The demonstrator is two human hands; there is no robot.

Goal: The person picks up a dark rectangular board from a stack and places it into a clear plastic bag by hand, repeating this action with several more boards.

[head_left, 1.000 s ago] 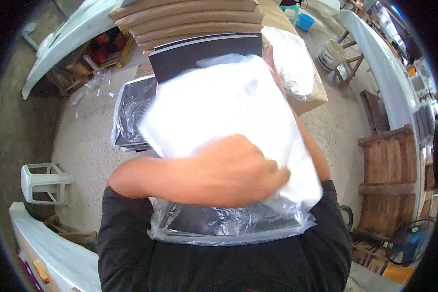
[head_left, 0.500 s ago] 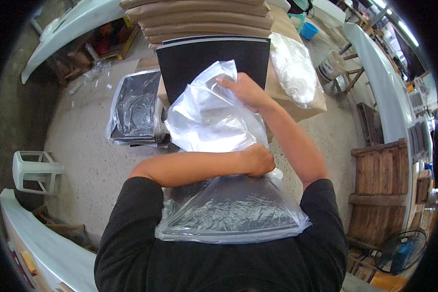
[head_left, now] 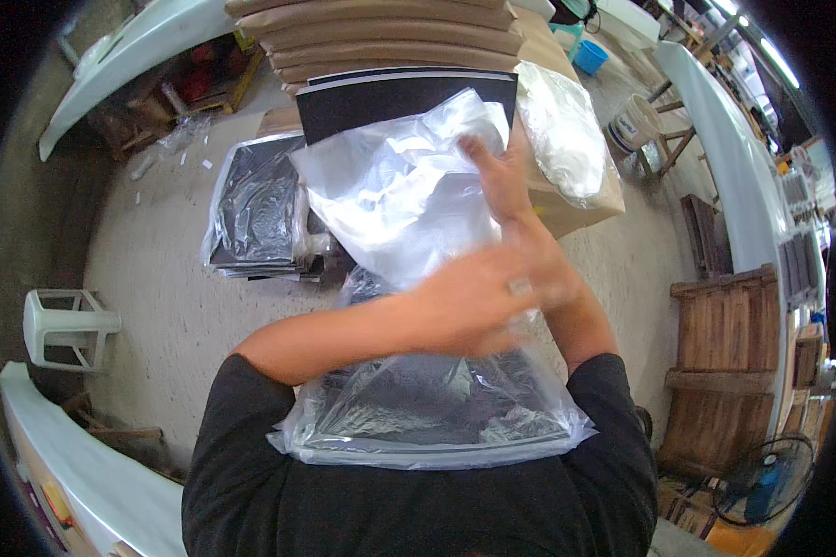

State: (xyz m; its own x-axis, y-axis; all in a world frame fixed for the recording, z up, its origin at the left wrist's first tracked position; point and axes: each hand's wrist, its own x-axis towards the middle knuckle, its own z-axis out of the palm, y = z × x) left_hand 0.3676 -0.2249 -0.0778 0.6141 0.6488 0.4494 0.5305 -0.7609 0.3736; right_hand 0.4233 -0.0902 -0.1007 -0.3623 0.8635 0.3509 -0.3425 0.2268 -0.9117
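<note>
A clear plastic bag [head_left: 446,408] with dark flat sheets inside lies against my front, its closed edge toward me. Its loose upper part [head_left: 381,186] is bunched and shiny, standing up before a black board [head_left: 344,107]. My right hand [head_left: 506,181] is at the right edge of this loose plastic, thumb on the near side, the other fingers partly hidden. My left hand [head_left: 492,292] is stretched across the bag to the right, close over my right forearm. Motion smears its fingers, so their grip does not show.
Brown paper-wrapped bundles [head_left: 390,42] are stacked behind the board. At left on the floor sits a pile of plastic-wrapped black sheets [head_left: 255,200], with a white stool [head_left: 65,325] nearer. Clear plastic [head_left: 562,130] lies to the right. A wooden pallet [head_left: 724,343] and a fan [head_left: 766,478] stand far right.
My left hand has gone from a closed grip on the bag to a blurred sweep right and slightly up. My right hand and the loose plastic have shifted right.
</note>
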